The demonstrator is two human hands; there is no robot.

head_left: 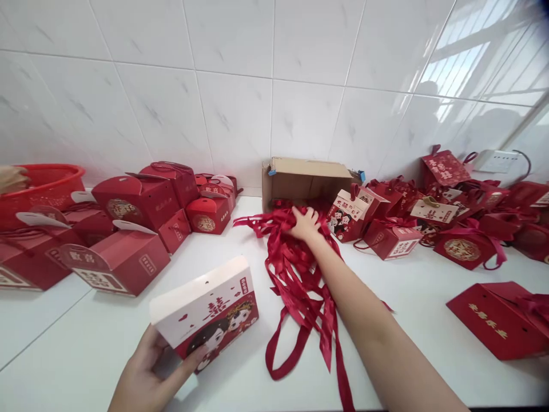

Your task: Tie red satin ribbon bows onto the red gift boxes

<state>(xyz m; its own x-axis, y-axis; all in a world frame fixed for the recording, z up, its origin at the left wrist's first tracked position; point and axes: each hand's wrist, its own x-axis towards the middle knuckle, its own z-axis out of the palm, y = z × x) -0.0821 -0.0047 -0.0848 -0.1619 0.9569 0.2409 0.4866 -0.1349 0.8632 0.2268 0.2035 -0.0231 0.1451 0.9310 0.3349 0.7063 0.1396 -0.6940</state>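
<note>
My left hand [148, 375] grips a white and red gift box [206, 312] printed with cartoon figures, holding it just above the white counter [107, 337] at the near left. My right arm stretches forward across a heap of red ribbons [300, 286]. My right hand [305, 223] rests on the far end of that heap, fingers curled into the ribbons, right in front of an open cardboard box [306, 180].
Red gift boxes [132, 229] crowd the left of the counter beside a red plastic basket [45, 183]. More red boxes with ribbon handles [463, 229] fill the right. One flat red box [497, 320] lies at the near right. A white tiled wall backs the counter.
</note>
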